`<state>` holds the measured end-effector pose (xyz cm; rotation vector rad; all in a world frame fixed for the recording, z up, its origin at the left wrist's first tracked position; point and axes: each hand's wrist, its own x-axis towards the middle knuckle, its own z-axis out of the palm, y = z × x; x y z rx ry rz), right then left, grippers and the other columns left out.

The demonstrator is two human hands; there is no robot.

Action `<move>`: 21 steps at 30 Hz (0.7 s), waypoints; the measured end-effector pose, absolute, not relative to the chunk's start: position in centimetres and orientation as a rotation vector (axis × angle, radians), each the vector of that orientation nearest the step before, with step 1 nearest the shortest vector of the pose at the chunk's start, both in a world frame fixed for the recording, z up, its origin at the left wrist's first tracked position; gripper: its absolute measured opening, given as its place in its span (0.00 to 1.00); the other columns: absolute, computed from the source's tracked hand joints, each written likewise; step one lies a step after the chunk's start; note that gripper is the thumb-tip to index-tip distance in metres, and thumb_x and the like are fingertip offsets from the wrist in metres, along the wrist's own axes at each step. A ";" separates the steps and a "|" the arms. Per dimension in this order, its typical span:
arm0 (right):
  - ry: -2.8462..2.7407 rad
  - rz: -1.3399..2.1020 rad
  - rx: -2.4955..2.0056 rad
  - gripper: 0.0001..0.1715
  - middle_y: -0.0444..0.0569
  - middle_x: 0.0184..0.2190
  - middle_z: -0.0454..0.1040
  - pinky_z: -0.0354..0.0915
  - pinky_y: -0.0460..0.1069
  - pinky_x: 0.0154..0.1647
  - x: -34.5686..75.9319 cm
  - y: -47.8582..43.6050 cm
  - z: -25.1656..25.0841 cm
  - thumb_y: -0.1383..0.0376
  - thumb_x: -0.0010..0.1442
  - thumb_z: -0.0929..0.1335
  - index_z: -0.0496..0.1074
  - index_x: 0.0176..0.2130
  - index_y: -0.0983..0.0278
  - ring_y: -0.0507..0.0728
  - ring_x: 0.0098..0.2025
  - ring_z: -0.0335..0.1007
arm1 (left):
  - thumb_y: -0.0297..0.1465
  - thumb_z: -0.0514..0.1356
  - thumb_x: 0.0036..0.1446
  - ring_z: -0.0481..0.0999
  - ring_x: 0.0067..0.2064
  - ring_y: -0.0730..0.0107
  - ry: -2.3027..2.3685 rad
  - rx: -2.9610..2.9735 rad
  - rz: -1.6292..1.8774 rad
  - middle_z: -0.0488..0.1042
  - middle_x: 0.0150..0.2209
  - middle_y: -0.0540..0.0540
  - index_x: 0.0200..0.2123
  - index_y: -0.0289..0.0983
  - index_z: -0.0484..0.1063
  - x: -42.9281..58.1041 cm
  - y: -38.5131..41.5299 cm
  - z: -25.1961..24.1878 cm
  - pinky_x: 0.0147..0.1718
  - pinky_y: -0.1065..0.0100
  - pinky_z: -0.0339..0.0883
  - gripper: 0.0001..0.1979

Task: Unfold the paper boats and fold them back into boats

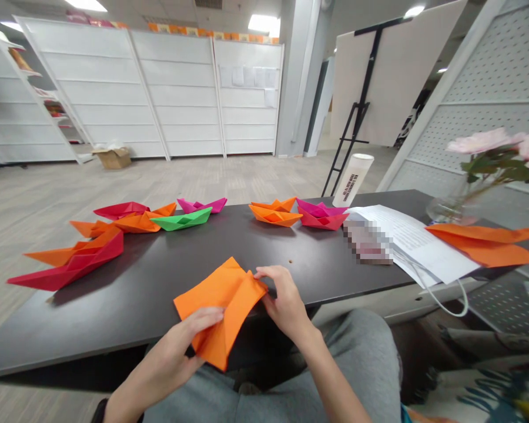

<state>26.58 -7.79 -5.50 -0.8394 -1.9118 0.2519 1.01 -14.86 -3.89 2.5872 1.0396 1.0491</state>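
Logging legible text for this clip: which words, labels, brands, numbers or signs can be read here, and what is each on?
White cylinder: dark printed lines on its side, too blurred to read.
Printed papers on the table: lines of text, too small to read.
Pixelated patch beside those papers: blurred out, unreadable.
Sheets on the white back panels: too distant to read.
Nothing can be quoted.

Your left hand [185, 346] sat lower, thumb on top and fingers curled beneath, while your right hand [284, 299] rode higher, fingers bent forward, both forearms [324, 370] angling inward.
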 end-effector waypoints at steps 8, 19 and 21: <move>-2.127 0.038 -0.842 0.32 0.53 0.59 0.68 0.47 0.65 0.67 26.9 -9.2 -3.4 0.77 0.49 0.65 0.70 0.53 0.60 0.63 0.64 0.58 | 0.20 0.53 0.54 0.77 0.55 0.67 1.124 2.891 0.823 0.75 0.57 0.49 0.57 0.43 0.70 -0.2 -12.4 -4.9 0.56 0.70 0.69 0.28; -2.297 0.406 -1.009 0.10 0.47 0.42 0.80 0.65 0.49 0.51 26.3 -9.3 -2.7 0.66 0.65 0.65 0.75 0.44 0.60 0.55 0.46 0.75 | 0.39 0.52 0.66 0.81 0.46 0.62 1.367 2.574 0.940 0.80 0.45 0.46 0.45 0.44 0.79 1.2 -10.2 -4.5 0.46 0.68 0.76 0.16; -2.227 0.456 -1.106 0.11 0.47 0.41 0.80 0.66 0.49 0.50 26.0 -9.0 -2.5 0.66 0.64 0.66 0.75 0.46 0.60 0.56 0.44 0.75 | 0.40 0.53 0.66 0.82 0.44 0.62 1.343 2.546 1.035 0.81 0.42 0.46 0.45 0.43 0.78 1.0 -10.1 -5.2 0.45 0.69 0.76 0.15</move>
